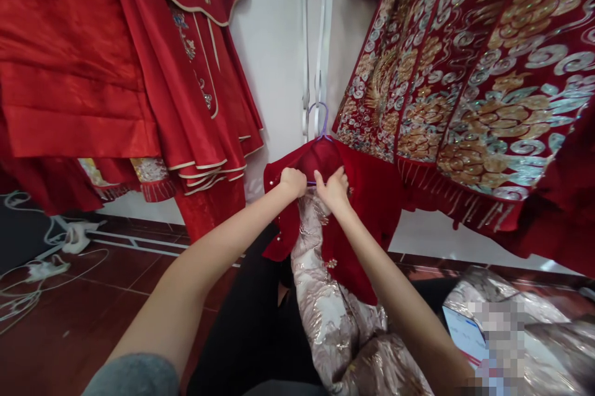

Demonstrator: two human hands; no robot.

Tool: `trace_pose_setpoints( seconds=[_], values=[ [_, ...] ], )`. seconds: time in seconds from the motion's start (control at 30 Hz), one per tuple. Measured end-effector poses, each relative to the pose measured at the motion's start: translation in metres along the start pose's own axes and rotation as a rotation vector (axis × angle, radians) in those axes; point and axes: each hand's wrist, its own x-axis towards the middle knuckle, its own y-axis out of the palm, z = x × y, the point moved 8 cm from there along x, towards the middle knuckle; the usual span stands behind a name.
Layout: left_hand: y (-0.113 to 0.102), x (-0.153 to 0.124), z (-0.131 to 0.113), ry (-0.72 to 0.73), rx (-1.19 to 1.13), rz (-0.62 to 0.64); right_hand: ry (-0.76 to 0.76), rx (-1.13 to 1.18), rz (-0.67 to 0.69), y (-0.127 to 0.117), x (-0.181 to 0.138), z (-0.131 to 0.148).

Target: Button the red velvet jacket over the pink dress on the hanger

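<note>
A small dark red velvet jacket (367,198) hangs on a purple hanger (321,118) in front of me, with a silver-pink brocade garment (334,309) draped below it. My left hand (292,183) is closed in a pinch at the jacket's neckline, on the left side of the opening. My right hand (332,188) is closed beside it, gripping the top of the brocade garment and the jacket's edge. Both hands nearly touch each other just under the hanger's bar.
Plain red satin robes (93,74) hang at the left. Heavily embroidered red and gold robes (488,74) hang at the right. A white wall (279,55) stands behind. White cables (41,266) lie on the dark red tiled floor (93,309) at left. Shiny fabric (548,334) lies at bottom right.
</note>
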Motion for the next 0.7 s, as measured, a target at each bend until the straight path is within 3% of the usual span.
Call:
trace_pose_setpoints(
  seconds=[0.07, 0.17, 0.4, 0.53, 0.7],
  values=[
    [-0.008, 0.002, 0.009, -0.041, -0.005, -0.058, -0.061, -0.071, -0.079, -0.014, -0.01, -0.009],
    [-0.018, 0.006, 0.019, -0.111, -0.008, -0.133, -0.155, -0.149, -0.093, -0.038, -0.016, -0.023],
    [-0.037, 0.015, 0.026, -0.141, 0.046, -0.188, -0.05, -0.442, -0.16, -0.108, 0.027, -0.055],
    [-0.041, 0.011, 0.027, -0.089, 0.238, -0.123, -0.119, -0.563, -0.044, -0.112, 0.046, -0.058],
    [-0.046, 0.018, 0.03, -0.044, 0.408, -0.04, -0.033, -0.647, -0.038, -0.115, 0.063, -0.063]
  ],
)
